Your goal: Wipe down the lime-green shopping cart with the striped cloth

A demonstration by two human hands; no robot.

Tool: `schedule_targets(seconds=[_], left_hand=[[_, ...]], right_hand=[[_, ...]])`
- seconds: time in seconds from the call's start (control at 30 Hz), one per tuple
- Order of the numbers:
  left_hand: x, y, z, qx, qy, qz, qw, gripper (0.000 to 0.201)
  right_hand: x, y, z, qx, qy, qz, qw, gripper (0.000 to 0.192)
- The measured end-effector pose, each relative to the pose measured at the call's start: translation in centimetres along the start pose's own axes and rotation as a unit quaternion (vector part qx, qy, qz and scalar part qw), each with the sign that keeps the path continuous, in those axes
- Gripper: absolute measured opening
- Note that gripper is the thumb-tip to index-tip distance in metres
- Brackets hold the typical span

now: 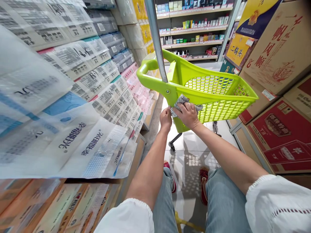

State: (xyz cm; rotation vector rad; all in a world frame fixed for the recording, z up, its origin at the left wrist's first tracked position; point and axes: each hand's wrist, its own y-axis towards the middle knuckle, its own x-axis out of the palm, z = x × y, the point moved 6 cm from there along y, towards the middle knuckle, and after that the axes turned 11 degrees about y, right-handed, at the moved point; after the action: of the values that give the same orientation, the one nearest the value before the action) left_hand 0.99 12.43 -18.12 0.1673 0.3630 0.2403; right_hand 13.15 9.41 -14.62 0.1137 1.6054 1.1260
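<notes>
A lime-green plastic shopping cart (pixel 220 92) with a grey metal pole (pixel 156 38) stands in front of me, its near side facing my hands. My right hand (pixel 188 113) presses a crumpled grey-and-white striped cloth (pixel 181 99) against the cart's side wall, fingers curled over it. Just left of it, my left hand (pixel 166 118) is closed at the cart's edge, next to the cloth. Its fingertips pinch at the cloth's left end or the cart's rim; which one is hidden.
Stacked plastic-wrapped packs (pixel 73 139) fill the shelf on my left. Cardboard cartons (pixel 279 55) and red boxes (pixel 286 136) line the right side. Shelves of small bottles (pixel 194 30) stand behind the cart. A cart caster (pixel 172 147) rests on the tiled floor near my feet.
</notes>
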Motion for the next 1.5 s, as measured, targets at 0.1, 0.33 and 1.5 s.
schedule_targets(seconds=[0.1, 0.33, 1.5], left_hand=[[0.0, 0.1, 0.0, -0.002, -0.005, -0.007, 1.0, 0.05], [-0.1, 0.3, -0.3, 0.002, 0.001, 0.002, 1.0, 0.051], [-0.3, -2.2, 11.9, 0.387, 0.314, 0.116, 0.859, 0.045]], right_hand=[[1.6, -2.0, -0.6, -0.021, 0.014, -0.036, 0.999, 0.026], [3.6, -4.9, -2.2, -0.097, 0.007, -0.072, 0.993, 0.023], [-0.4, -1.2, 1.7, 0.038, -0.011, 0.005, 0.999, 0.026]])
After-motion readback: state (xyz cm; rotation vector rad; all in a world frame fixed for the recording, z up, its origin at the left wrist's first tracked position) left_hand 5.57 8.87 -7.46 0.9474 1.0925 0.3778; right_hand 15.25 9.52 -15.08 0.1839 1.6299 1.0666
